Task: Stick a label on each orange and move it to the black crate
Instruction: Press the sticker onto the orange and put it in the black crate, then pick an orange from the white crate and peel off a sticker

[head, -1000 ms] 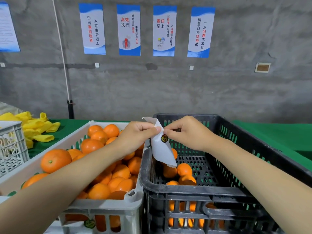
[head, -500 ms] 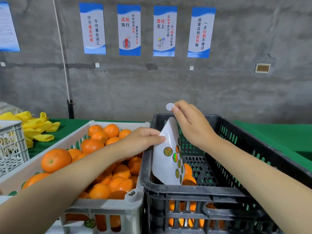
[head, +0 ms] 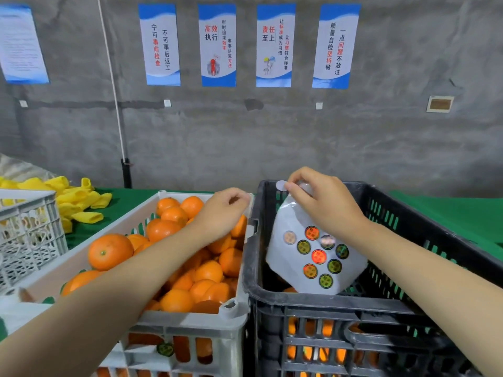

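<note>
Your right hand [head: 324, 202] pinches a peeled label [head: 281, 185] at the fingertips while also holding the top of the sheet [head: 313, 257] over the black crate [head: 408, 303]; your left hand [head: 223, 210] hangs loosely curled and holding nothing over the oranges [head: 174, 257] in the white crate [head: 187, 322]. The label is featherlight and sticky on one face, so keep it by its edge or it will likely fold onto itself or cling to your finger. The sheet is thin and floppy; it will sag if gripped at one corner only. An orange should feel firm, round and a little slick, so cup it from above with the fingers spread around its widest part instead of squeezing. Counted: one label off the sheet, nine round stickers left on it, one of them pale. There are two crates in play, plus a third white one [head: 27, 235] at the left edge. The oranges in the white crate are heaped, well over a dozen showing; those in the black crate are mostly hidden.
</note>
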